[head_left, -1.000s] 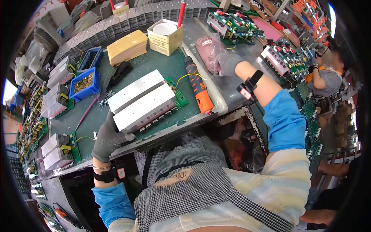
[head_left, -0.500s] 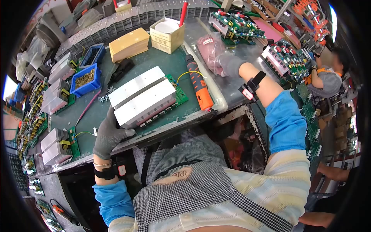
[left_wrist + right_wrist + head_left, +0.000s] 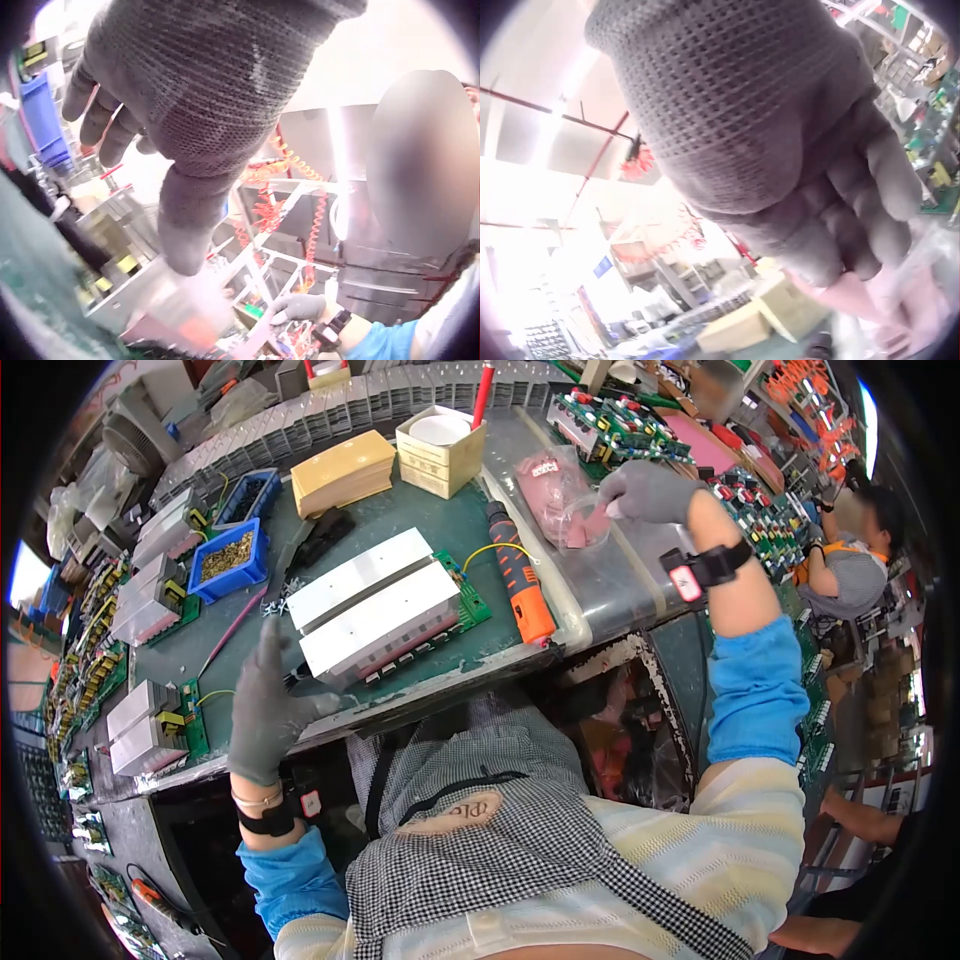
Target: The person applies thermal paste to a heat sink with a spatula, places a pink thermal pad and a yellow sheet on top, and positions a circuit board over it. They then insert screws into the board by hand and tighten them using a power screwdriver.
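Note:
On the bench lies a pair of silver heatsinks (image 3: 375,605) fixed to a green circuit board (image 3: 470,603). My gloved left hand (image 3: 265,710) is beside their left end, fingers extended and thumb spread, holding nothing. At the right, my gloved right hand (image 3: 655,493) is over the edge of a clear plastic bag (image 3: 550,480) of pink sheets. Its thumb and fingers are curled together, and a pink sheet (image 3: 847,294) shows right at the fingertips in the right wrist view. An orange and black electric screwdriver (image 3: 520,585) lies between the heatsinks and the bag.
A blue bin of small screws (image 3: 228,557), a yellowish paper stack (image 3: 343,473) and a box with a white roll (image 3: 438,450) stand behind. More heatsink boards (image 3: 150,735) line the left side. Populated circuit boards (image 3: 620,430) sit at the back right, near another person (image 3: 850,565).
My left hand has let go of the heatsinks' end and straightened its fingers. My right hand has risen from the bag, moving back and to the right.

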`<action>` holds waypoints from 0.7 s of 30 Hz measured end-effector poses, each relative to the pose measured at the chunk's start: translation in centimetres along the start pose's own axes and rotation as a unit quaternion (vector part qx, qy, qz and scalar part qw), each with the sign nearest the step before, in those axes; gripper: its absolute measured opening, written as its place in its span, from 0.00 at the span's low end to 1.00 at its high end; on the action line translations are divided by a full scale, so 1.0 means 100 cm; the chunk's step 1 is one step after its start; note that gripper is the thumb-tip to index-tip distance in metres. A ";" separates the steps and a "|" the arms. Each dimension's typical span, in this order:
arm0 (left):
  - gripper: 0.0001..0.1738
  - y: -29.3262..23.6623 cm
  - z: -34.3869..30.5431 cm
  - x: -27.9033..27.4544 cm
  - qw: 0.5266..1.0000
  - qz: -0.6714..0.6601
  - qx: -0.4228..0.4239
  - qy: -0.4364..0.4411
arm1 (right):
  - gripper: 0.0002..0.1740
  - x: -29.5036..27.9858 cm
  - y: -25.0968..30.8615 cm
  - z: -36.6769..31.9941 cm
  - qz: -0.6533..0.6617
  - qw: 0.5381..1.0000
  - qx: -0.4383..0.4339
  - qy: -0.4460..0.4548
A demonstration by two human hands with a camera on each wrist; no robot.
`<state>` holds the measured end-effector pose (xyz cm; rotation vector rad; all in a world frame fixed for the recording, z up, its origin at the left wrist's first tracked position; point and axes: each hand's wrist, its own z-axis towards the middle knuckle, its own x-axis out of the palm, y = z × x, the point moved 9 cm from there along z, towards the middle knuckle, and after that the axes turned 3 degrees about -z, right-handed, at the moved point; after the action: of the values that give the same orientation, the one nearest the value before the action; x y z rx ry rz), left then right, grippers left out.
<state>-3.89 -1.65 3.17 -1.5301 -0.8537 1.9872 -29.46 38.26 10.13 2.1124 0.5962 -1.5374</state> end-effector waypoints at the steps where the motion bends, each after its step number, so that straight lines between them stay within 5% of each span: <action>1: 0.64 -0.014 -0.005 -0.017 0.995 0.087 0.031 -0.046 | 0.15 -0.015 0.015 -0.010 0.062 0.998 0.001 -0.015; 3: 0.62 -0.051 -0.006 -0.039 0.994 0.019 0.082 -0.074 | 0.15 -0.038 0.062 -0.032 0.189 0.982 -0.015 0.003; 5: 0.59 -0.085 -0.003 -0.044 0.985 -0.056 0.143 -0.074 | 0.15 -0.044 0.118 -0.036 0.246 0.953 -0.173 0.045; 7: 0.53 -0.118 0.003 -0.031 0.966 -0.155 0.204 -0.028 | 0.14 -0.033 0.160 -0.038 0.364 0.910 -0.172 0.102; 9: 0.45 -0.133 0.005 0.002 0.942 -0.303 0.113 0.084 | 0.13 -0.023 0.202 -0.039 0.408 0.885 -0.194 0.108; 10: 0.41 -0.141 0.005 0.010 0.953 -0.229 0.176 0.091 | 0.13 -0.016 0.221 -0.038 0.438 0.867 -0.209 0.115; 11: 0.36 -0.139 0.004 0.028 0.936 -0.276 0.138 0.166 | 0.16 -0.009 0.237 -0.034 0.440 0.857 -0.239 0.123; 12: 0.35 -0.128 -0.004 0.042 0.911 -0.352 0.012 0.216 | 0.15 -0.003 0.248 -0.033 0.454 0.843 -0.264 0.118; 17: 0.22 -0.077 -0.030 0.044 0.911 -0.338 -0.165 0.169 | 0.20 0.030 0.270 -0.023 0.488 0.820 -0.283 0.093; 20: 0.22 -0.069 -0.040 0.044 0.940 -0.287 -0.140 0.123 | 0.24 0.035 0.282 -0.023 0.291 0.898 -0.330 -0.007; 21: 0.23 -0.069 -0.041 0.044 0.952 -0.246 -0.127 0.127 | 0.22 0.041 0.284 -0.028 0.333 0.881 -0.331 -0.052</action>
<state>-1.02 6.92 4.58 -1.4811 -1.2688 1.3325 -9.43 17.45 10.07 1.4594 0.2452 -0.8712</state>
